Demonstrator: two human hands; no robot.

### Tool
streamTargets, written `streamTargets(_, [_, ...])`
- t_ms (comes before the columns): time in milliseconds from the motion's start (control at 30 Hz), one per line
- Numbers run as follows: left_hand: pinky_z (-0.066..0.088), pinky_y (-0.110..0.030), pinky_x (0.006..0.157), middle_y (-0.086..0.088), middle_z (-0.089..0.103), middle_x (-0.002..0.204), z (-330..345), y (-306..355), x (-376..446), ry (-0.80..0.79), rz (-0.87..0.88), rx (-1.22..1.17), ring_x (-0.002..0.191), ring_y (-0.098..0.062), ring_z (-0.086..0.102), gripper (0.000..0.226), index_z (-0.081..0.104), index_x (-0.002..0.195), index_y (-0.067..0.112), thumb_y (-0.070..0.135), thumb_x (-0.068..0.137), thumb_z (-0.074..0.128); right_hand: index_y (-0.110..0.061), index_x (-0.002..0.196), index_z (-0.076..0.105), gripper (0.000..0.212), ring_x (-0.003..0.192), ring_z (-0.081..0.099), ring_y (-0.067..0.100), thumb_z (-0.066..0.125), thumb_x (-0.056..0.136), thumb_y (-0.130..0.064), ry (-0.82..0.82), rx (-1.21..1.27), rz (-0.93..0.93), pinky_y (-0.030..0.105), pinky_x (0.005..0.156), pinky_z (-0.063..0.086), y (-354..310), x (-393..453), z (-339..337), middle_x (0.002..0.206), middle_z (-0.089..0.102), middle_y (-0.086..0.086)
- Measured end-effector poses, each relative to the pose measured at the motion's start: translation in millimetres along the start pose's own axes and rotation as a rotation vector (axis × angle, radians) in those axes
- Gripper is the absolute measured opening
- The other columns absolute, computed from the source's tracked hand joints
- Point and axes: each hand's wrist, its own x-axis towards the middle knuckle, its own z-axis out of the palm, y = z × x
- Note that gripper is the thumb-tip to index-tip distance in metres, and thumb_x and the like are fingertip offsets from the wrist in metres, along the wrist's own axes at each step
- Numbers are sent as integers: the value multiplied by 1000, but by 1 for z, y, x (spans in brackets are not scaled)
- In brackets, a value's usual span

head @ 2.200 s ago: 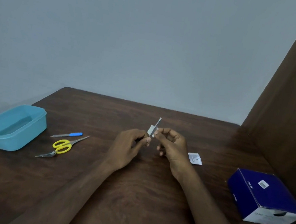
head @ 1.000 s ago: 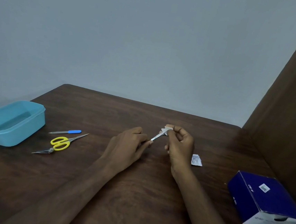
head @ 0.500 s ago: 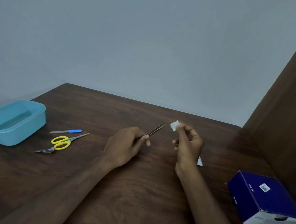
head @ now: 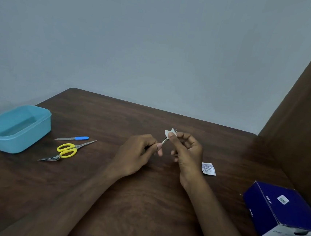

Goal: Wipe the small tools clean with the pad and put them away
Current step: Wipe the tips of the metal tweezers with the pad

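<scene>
My left hand (head: 138,154) grips the lower end of slim metal tweezers (head: 164,141), which point up and to the right. My right hand (head: 187,151) pinches a small white pad (head: 170,132) around the upper end of the tweezers. Both hands are held above the middle of the brown table (head: 142,202). To the left on the table lie yellow-handled scissors (head: 68,150), a blue-handled nail file (head: 73,138) and a small metal tool (head: 49,158) beside the scissors. A light blue plastic tub (head: 35,134) stands at the far left.
A torn white sachet (head: 208,168) lies just right of my right hand. A dark blue cardboard box (head: 284,214) sits near the right edge. A brown wall panel (head: 302,122) rises on the right, and a grey wall stands behind the table.
Half a second ago my hands were apart, with the pad off the tweezers. Now my right hand has come back left and pinches the pad around the tweezers' upper end.
</scene>
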Motion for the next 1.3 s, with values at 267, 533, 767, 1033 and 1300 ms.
streamTargets(267, [51,-38,69,9,66,85,0,-3,0,1,14,-16,76,-15,64,32,73,85,36,35,111,55,-14,99,75,20,55,54,8,88,85,-22,-69,-53,20,22,48,39,5,-1,-7,91,79,-2])
streamTargets(533, [46,-24,66,10,68,82,-1,-4,1,1,-5,-58,76,-15,66,32,75,86,34,32,111,56,-12,98,76,16,60,60,0,86,86,-12,-143,-89,-29,15,48,40,2,-3,-3,95,81,1])
streamTargets(767, [50,-29,74,12,67,85,-2,-2,-1,-31,27,-21,82,-11,66,32,74,88,33,32,112,54,-15,94,79,25,53,54,9,72,99,-38,-106,-38,46,23,45,32,-1,0,-1,91,79,-4])
streamTargets(1033, [53,-36,75,11,68,85,-2,-4,0,-21,23,-28,83,-14,67,32,74,86,34,32,111,54,-14,90,76,17,58,52,10,86,87,-27,-135,-102,16,24,48,33,0,-2,-4,77,70,1])
streamTargets(1300, [51,-35,76,10,67,87,-3,-5,0,-40,42,-24,84,-12,67,32,74,88,34,33,112,53,-17,92,80,25,53,53,9,75,96,-41,-89,-18,74,23,45,31,-2,1,-3,89,78,-7])
